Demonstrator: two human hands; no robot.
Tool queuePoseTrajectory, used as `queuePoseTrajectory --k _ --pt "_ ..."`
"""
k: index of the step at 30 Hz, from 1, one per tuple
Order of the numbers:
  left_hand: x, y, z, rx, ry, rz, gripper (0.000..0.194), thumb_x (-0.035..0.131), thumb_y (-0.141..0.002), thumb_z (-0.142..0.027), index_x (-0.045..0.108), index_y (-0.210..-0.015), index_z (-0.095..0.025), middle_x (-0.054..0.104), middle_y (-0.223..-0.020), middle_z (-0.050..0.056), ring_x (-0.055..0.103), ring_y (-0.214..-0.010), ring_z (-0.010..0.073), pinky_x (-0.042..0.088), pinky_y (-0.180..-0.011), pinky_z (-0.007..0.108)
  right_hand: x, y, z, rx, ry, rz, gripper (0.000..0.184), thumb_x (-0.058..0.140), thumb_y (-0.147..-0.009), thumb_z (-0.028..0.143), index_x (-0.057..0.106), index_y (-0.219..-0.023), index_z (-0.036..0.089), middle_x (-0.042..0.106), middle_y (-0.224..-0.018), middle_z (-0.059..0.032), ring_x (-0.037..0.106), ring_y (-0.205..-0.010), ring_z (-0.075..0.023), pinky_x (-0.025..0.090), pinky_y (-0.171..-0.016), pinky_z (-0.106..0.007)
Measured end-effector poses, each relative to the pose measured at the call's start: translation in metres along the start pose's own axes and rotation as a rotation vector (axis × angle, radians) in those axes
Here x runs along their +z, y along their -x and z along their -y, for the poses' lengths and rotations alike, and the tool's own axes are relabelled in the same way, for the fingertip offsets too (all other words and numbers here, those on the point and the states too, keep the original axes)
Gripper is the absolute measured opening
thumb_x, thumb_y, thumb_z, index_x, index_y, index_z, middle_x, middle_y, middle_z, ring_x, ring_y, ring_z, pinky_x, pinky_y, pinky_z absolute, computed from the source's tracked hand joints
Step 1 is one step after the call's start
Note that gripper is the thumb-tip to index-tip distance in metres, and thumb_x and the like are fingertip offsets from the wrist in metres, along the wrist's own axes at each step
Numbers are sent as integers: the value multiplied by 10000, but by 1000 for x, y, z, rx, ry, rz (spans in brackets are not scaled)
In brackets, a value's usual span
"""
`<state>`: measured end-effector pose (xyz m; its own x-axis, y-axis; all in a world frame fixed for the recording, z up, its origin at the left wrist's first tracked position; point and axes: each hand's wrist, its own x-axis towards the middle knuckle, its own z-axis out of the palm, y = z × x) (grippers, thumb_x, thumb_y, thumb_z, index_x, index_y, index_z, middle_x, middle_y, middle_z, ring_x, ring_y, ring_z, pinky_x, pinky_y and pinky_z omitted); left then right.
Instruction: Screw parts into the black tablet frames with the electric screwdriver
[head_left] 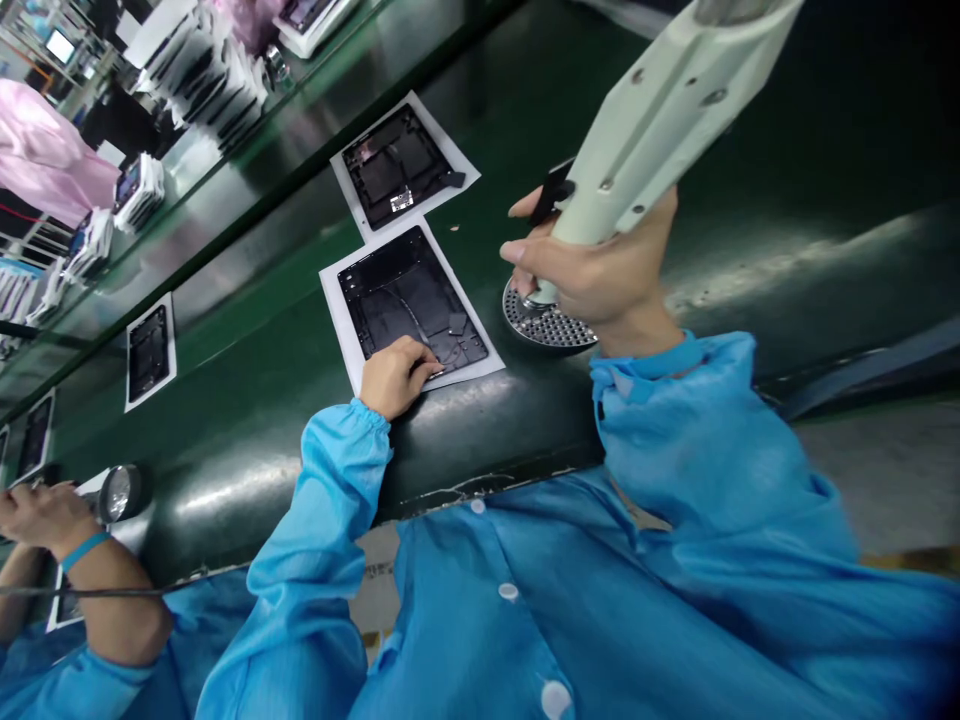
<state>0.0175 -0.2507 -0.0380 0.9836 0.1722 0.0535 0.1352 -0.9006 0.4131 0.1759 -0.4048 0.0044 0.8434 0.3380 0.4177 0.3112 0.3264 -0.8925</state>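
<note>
Pinched at the near edge of an open black tablet housing [397, 285] is my left hand [397, 375]; whatever small part lies between its fingertips is hidden. The housing rests on a white sheet [341, 340], with a thin cable and a small dark square inside. My right hand [611, 275] wraps around a pale green hand-held tool [637, 130], tilted to the right, with a black trigger-like piece [553, 190] near my fingers. Below its lower end is a round perforated metal disc [551, 325], close to the bench surface.
A second tablet housing [394, 165] lies behind on its own white sheet. Farther left, another housing [150, 350] sits on the green bench [247, 400]. A co-worker's hand [52, 515] is at lower left beside a round metal-topped object [120, 492]. White stacks [202, 75] stand on the shelf.
</note>
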Motion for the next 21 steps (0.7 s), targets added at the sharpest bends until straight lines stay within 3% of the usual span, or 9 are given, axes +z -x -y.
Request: queuePoseTrajectory --k 8,15,21 --pt "2 32 7 149 -146 -100 308 465 -951 -377 703 -984 -184 640 -904 82 557 -862 197 433 -739 324 35 23 5 115 27 134 257 772 -675 370 632 -840 230 518 -476 59 539 -442 -127 520 -499 -320" --pt "5 35 5 261 -273 -128 228 481 -936 -286 689 -995 -215 619 -1116 101 500 -1159 258 318 -1001 478 56 34 -2 140 -10 196 207 731 -695 301 607 -840 220 541 -472 61 535 -434 -118 558 -565 -336" --pt "10 34 6 254 -205 -110 266 430 -958 -283 682 -1011 -214 629 -1093 90 510 -1166 239 316 -1034 481 62 46 -4 188 -23 231 209 717 -679 239 606 -849 191 559 -526 53 542 -454 -114 524 -518 -305"
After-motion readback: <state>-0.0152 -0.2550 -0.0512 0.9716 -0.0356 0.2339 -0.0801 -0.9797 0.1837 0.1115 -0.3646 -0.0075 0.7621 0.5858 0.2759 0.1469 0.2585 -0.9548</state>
